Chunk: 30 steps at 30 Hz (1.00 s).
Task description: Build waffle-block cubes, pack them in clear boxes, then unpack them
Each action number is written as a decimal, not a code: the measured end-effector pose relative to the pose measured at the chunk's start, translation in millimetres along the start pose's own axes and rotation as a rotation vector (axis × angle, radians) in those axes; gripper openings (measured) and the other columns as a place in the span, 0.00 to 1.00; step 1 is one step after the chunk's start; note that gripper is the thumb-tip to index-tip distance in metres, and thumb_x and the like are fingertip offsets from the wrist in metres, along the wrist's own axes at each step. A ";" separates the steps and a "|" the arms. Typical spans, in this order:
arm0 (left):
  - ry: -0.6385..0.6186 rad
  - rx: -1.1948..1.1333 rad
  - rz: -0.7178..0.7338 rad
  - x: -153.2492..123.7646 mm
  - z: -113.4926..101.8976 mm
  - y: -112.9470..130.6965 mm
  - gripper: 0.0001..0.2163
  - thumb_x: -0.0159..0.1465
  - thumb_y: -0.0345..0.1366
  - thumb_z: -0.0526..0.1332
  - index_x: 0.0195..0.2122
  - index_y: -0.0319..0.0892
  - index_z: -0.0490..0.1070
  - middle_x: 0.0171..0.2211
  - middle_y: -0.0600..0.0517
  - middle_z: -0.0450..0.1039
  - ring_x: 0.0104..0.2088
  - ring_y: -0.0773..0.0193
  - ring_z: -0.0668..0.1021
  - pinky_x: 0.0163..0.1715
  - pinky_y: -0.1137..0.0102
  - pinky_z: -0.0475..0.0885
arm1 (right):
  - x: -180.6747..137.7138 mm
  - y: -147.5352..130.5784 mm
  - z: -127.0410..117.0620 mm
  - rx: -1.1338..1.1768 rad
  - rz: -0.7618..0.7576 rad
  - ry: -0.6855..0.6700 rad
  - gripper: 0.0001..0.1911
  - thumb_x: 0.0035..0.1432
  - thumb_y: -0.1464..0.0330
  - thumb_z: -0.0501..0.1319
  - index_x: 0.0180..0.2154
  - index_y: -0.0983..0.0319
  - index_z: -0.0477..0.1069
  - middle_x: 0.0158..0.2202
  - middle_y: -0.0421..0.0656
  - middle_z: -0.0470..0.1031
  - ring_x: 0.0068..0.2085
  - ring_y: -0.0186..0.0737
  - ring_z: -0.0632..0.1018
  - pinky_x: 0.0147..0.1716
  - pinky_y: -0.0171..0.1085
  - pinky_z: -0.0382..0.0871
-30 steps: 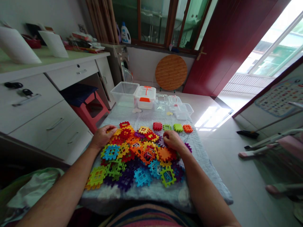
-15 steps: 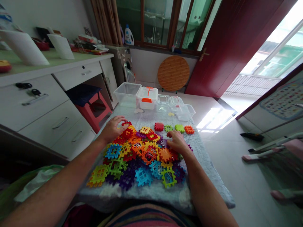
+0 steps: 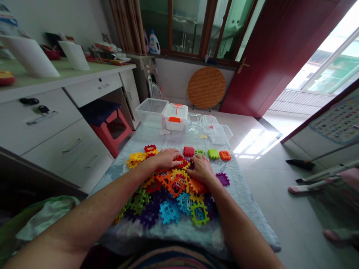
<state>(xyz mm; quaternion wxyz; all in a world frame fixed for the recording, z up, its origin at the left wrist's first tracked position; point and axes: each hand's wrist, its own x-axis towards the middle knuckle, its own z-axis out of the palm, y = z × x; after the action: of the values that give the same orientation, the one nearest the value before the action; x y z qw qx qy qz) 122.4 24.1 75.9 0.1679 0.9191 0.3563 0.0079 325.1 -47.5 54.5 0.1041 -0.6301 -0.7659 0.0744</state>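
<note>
A heap of colourful plastic interlocking square building pieces [image 3: 171, 183] lies on the cloth-covered table. My left hand [image 3: 168, 158] is over the upper middle of the heap, fingers stretched to the right beside a red and yellow piece [image 3: 183, 163]. Close by on the right, my right hand [image 3: 201, 168] rests on the heap with its thumb and fingers apart, its fingertips near a dark purple piece. Neither hand visibly grips a piece. Just behind the hands, a red block [image 3: 189, 151], a green frame [image 3: 200, 152], a lime block [image 3: 213, 154] and an orange block [image 3: 225, 155] form a row.
Along the table's far edge stand a large clear bin [image 3: 151, 114], a lidded box with orange clips [image 3: 175, 117] and smaller clear containers [image 3: 194, 121]. A purple piece [image 3: 223, 179] lies apart at the right. A red stool [image 3: 112, 129] stands left of the table.
My left hand has moved right from the heap's left edge to its middle, uncovering yellow pieces. My right hand has shifted slightly left, and the purple piece at the right shows fully.
</note>
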 end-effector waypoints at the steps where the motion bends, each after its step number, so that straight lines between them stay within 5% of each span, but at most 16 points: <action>1: -0.004 0.001 0.008 -0.3 -0.4 0.0 0.18 0.65 0.46 0.55 0.53 0.48 0.74 0.56 0.46 0.70 0.56 0.53 0.72 0.56 0.62 0.63 | 0.7 -0.4 0.6 0.000 0.010 0.004 0.17 0.51 0.58 0.65 0.40 0.62 0.75 0.40 0.50 0.72 0.44 0.50 0.70 0.45 0.44 0.61; 7: 0.011 -0.020 0.023 -3.9 -2.3 -5.2 0.17 0.62 0.48 0.59 0.45 0.44 0.77 0.48 0.46 0.73 0.48 0.56 0.75 0.50 0.67 0.67 | -1.2 4.7 -7.8 -0.008 0.051 0.050 0.17 0.48 0.57 0.66 0.37 0.62 0.74 0.38 0.49 0.72 0.41 0.48 0.71 0.43 0.42 0.62; 18: 0.016 0.076 -0.066 -3.6 -1.2 -3.1 0.13 0.62 0.43 0.58 0.41 0.42 0.77 0.44 0.44 0.74 0.45 0.55 0.76 0.47 0.65 0.68 | -19.3 54.4 -27.8 0.268 0.236 0.179 0.15 0.51 0.61 0.61 0.40 0.62 0.75 0.36 0.45 0.72 0.38 0.42 0.73 0.40 0.39 0.66; 25: 0.229 -0.035 -0.031 -23.1 -10.9 -10.1 0.13 0.61 0.43 0.58 0.41 0.41 0.74 0.45 0.44 0.75 0.47 0.54 0.75 0.52 0.62 0.67 | -26.3 69.7 -36.6 0.482 0.178 0.280 0.18 0.50 0.64 0.61 0.44 0.61 0.74 0.38 0.44 0.70 0.36 0.39 0.75 0.38 0.39 0.71; 30: 0.409 -0.187 -0.209 -52.1 -20.1 -54.7 0.18 0.58 0.51 0.57 0.40 0.43 0.74 0.48 0.45 0.74 0.50 0.52 0.75 0.56 0.60 0.66 | -34.8 78.9 -49.1 0.610 0.163 0.321 0.19 0.50 0.63 0.62 0.45 0.61 0.74 0.39 0.44 0.69 0.35 0.38 0.75 0.34 0.39 0.72</action>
<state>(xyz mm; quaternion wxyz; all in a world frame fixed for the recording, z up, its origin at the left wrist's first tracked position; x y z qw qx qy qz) 45.2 33.7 83.1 0.1764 0.8369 0.4739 0.2094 418.8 -67.1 80.4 0.4000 -0.6330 -0.6294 0.2078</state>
